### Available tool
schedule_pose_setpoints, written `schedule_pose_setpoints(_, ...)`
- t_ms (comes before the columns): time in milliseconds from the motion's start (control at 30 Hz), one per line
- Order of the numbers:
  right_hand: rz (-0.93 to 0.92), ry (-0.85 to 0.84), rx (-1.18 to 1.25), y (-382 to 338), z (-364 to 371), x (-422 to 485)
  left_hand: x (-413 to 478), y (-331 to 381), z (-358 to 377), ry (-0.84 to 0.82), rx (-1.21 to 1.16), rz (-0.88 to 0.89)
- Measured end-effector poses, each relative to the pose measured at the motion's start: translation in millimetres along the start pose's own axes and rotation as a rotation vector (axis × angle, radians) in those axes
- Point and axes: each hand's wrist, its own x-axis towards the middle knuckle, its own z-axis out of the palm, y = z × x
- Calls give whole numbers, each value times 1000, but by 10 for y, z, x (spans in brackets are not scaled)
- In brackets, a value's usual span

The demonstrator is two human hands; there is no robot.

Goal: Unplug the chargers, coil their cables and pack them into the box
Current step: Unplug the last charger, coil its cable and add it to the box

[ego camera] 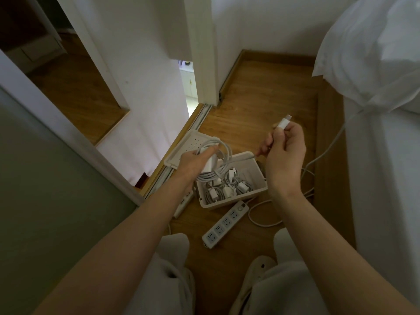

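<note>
Nearing the end: coiled chargers (227, 188) fill the box (234, 202), the left hand (193, 163) grips another charger (210, 165), and the right hand (284, 155) pinches its connector (284, 122).

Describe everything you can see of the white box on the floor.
The box is a cream-white, plastic-looking rectangular tub with rounded corners, open on top, standing upright on the wooden floor. Several coiled white chargers lie inside. A power strip lies just before its near side; the left hand holds a further charger above it.
</note>
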Motion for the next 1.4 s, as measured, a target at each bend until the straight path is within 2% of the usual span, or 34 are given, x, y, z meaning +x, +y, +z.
schedule_pose_setpoints(100,122,4,-101,124,-69,109,-19,30,-18,44,-53,16)
schedule_pose_setpoints(167,227,-87,-345,243,-116,177,-30,57,-56,73,-76,74)
schedule_pose_setpoints(233,325,-213,-474,339,-133,203,-38,61,-99,68,-74,122)
schedule_pose_setpoints(467,409,-493,-658,364,-54,123,-117,98,-85,-74,-139,-20)
schedule_pose_setpoints(633,489,-577,-374,348,-32,77,-109,101,-41,-133,-135,-41)
schedule_pose_setpoints(733,600,-595,-217,310,-14,45,-105,84,-17,-178,-110,-6)
schedule_pose_setpoints(833,703,-494,-12,263,16,5,-121,66,15,-213,-79,26)
schedule_pose_setpoints(1000,717,-321,129,284,31,17,-122,77,32,-259,-91,1)
schedule_pose_setpoints(1067,696,-368,189,287,6,40,-110,76,18,-266,-104,2)
schedule_pose_setpoints(1200,610,-577,39,215,-20,28,-89,74,-17,-172,36,88)
schedule_pose_setpoints(1300,625,-545,-65,251,1,9,-61,27,-9,-61,158,126)
schedule_pose_setpoints(1400,613,-488,-100,285,28,-10,-33,-5,-13,-76,146,127)
